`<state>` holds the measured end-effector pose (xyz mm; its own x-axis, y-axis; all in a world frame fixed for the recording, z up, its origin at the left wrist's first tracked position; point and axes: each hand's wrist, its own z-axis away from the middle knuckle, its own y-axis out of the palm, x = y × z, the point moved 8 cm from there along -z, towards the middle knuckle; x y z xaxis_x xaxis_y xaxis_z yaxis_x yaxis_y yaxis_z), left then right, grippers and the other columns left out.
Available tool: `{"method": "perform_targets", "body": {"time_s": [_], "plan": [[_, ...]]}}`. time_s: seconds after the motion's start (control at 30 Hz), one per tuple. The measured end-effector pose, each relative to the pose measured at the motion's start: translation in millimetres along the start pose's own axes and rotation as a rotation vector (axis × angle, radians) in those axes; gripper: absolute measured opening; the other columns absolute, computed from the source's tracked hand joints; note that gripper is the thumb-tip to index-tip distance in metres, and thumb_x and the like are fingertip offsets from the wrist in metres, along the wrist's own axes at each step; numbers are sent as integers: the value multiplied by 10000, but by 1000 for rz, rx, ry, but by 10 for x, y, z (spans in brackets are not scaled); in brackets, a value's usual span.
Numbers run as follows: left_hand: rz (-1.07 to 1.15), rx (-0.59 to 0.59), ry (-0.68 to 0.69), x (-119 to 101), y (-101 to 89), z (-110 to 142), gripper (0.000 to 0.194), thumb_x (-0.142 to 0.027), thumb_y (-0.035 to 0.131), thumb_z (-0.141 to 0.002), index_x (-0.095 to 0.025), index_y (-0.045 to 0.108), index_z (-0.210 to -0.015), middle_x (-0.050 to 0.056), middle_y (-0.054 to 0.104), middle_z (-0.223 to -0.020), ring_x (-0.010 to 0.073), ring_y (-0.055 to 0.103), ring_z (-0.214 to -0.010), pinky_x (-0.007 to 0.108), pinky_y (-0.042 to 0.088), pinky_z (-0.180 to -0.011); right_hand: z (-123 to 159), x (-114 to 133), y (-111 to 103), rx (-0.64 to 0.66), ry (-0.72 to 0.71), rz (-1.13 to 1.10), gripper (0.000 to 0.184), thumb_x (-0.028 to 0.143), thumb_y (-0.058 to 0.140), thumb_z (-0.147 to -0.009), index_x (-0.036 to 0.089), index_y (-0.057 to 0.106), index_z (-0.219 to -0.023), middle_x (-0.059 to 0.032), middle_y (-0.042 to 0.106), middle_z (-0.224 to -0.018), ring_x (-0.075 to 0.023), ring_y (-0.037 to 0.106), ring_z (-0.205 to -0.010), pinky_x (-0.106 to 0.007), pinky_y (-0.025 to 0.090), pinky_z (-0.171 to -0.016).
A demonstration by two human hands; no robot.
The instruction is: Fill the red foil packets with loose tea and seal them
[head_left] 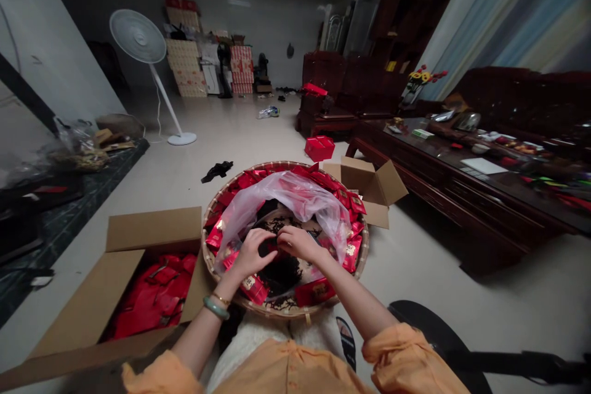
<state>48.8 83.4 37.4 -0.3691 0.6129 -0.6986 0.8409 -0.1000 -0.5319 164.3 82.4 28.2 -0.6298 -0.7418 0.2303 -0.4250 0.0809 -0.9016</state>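
While the left hand [249,253] and right hand [300,242] curl together over a small dark item [269,247], mid-tray in a round woven bamboo tray [209,240], both look closed, but the grip can't be confirmed: fingers hide most of the item. Risks: a tilted tray could spill the loose dark matter [281,277] lying under the hands. A clear plastic bag [281,203] draped across the tray could snag the fingers and drag red foil packets [351,252] over the rim. Dropped items could get lost among the red packs [152,298] in the open cardboard box [152,231] just left of the tray. Room: pale tiled floor [258,129], second open carton [369,181] touching the tray's far rim, cluttered dark wood surface [443,166] at right, stand fan [138,37] and stacked cartons [184,68] beyond.
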Motion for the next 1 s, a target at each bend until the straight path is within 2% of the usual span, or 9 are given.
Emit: {"method": "perform_targets", "body": {"time_s": [0.07,0.17,0.3,0.37,0.47,0.57,0.77,0.9,1.0], "plan": [[-178,8,117,-95,11,88,241,-281,643,-752,-207,637,-981,68,644,-977,226,519,-980,425,447,-872,0,-10,26,-2,11,8,64,206,568,-832,195,609,-880,-40,602,-914,-136,561,-841,-217,434,-699],[-339,-9,221,-158,57,124,155,-213,557,-825,-201,643,-952,59,659,-906,211,517,-913,405,462,-817,-9,-3,58,1,21,28,80,229,563,-841,195,612,-894,-40,607,-918,-138,563,-848,-221,438,-708],[-353,-15,273,-139,103,78,167,-183,524,-843,-202,654,-946,55,666,-874,205,508,-883,391,458,-798,8,-1,30,-4,51,39,79,236,566,-843,197,622,-883,-41,612,-918,-136,563,-852,-220,440,-709],[-286,-39,235,-88,78,47,160,-203,530,-841,-215,669,-920,54,662,-850,203,509,-872,380,460,-792,31,-2,2,-15,60,25,79,239,568,-843,204,627,-881,-40,616,-927,-135,564,-865,-217,440,-713],[-194,-86,107,15,5,4,133,-263,565,-818,-237,694,-830,58,644,-852,213,517,-892,381,456,-804,64,9,-27,-40,51,-6,95,241,553,-852,217,640,-884,-38,621,-957,-134,570,-879,-217,439,-721],[-129,-43,15,54,-7,-32,134,-301,579,-801,-249,703,-791,60,631,-923,224,519,-948,401,443,-849,75,14,-35,-61,51,-27,116,252,546,-857,220,655,-879,-44,623,-985,-135,580,-877,-220,442,-721],[-26,-1,-38,27,-12,-69,149,-310,571,-801,-250,707,-810,64,627,-969,225,530,-975,411,432,-878,76,21,-39,-73,48,-56,118,249,557,-848,220,667,-880,-54,621,-1014,-139,590,-893,-225,450,-743],[52,15,-90,106,22,-68,160,-305,564,-804,-239,710,-803,67,619,-999,221,547,-990,396,434,-888,97,1,-41,-89,51,-57,108,244,572,-836,221,674,-863,-54,622,-1036,-145,594,-904,-230,456,-748],[12,61,-140,191,92,-93,144,-284,585,-778,-235,720,-784,75,626,-1011,242,557,-993,423,428,-900,95,11,-39,-92,43,-61,110,247,576,-834,223,677,-871,-54,626,-1034,-148,596,-904,-232,459,-747]]}}
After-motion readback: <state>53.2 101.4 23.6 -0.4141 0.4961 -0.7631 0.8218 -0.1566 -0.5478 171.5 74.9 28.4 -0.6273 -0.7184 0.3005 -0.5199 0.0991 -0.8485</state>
